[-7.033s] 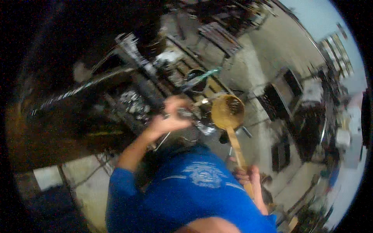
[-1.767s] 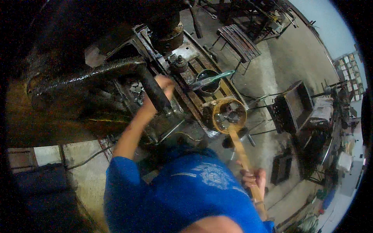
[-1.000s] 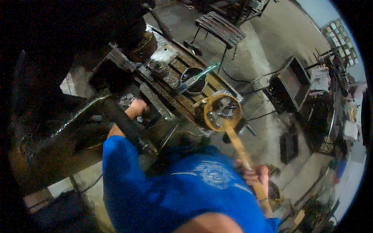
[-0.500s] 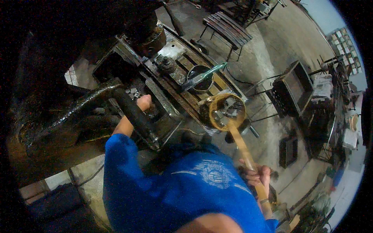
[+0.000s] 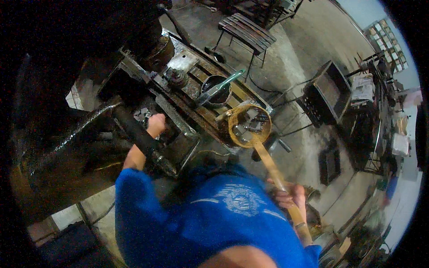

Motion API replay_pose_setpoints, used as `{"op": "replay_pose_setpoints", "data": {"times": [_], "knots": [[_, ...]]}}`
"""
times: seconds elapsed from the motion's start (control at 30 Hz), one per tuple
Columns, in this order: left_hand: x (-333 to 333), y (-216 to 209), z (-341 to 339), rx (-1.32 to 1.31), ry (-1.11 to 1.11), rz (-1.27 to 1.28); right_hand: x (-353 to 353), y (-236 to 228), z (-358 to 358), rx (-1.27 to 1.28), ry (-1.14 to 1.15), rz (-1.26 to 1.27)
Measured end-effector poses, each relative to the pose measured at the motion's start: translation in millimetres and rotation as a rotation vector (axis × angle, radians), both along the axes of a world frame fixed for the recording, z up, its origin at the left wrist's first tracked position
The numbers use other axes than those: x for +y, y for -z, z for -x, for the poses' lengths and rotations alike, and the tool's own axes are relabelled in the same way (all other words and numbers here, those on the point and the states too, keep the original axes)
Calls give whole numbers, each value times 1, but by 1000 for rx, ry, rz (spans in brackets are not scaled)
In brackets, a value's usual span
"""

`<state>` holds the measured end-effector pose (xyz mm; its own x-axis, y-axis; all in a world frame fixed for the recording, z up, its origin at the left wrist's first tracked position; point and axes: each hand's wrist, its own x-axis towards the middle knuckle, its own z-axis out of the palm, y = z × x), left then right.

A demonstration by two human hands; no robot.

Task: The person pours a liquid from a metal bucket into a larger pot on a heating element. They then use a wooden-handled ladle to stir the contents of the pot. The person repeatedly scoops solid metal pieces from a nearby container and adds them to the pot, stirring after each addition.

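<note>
My right hand (image 5: 290, 197) is wrapped round the long flat handle of a yellowish round scoop (image 5: 264, 157). Several square metal pieces (image 5: 243, 133) lie in its bowl, which hangs by the near end of a slotted machine table (image 5: 203, 73). On the left, my left hand (image 5: 156, 125) reaches past a dark machine lever (image 5: 136, 136), fingers curled closed. Whatever they hold, if anything, is hidden. Close by that hand are small loose metal pieces (image 5: 142, 114) in a dark recess.
A round dark pan (image 5: 230, 96) with a green-handled brush (image 5: 232, 80) across it rests on the machine table. Beyond stand a slatted stool (image 5: 248, 33) and a deep metal tray (image 5: 333, 91) on legs. A dark crate (image 5: 330, 165) lies on the floor at right.
The whole view has shifted, so the machine and scoop appear farther left. My right hand still grips the scoop. My left hand stays by the loose pieces.
</note>
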<state>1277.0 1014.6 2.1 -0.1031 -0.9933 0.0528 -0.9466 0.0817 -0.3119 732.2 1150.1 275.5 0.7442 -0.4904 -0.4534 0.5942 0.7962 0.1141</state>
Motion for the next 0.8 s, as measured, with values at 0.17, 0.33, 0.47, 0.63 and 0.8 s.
{"op": "replay_pose_setpoints", "data": {"times": [0.17,0.33,0.47,0.63,0.8], "knots": [[12,-158,57,620,-61,174,0,-7,-1,29,16,29],[36,-253,160,1069,-105,1,2,0,5,92,-5,7],[12,-249,235,957,344,51,-2,-8,1,104,3,-8],[-19,-234,280,631,520,-32,0,-4,7,75,-9,-5],[-16,-246,282,549,471,-162,-1,0,10,26,-11,-40]]}}
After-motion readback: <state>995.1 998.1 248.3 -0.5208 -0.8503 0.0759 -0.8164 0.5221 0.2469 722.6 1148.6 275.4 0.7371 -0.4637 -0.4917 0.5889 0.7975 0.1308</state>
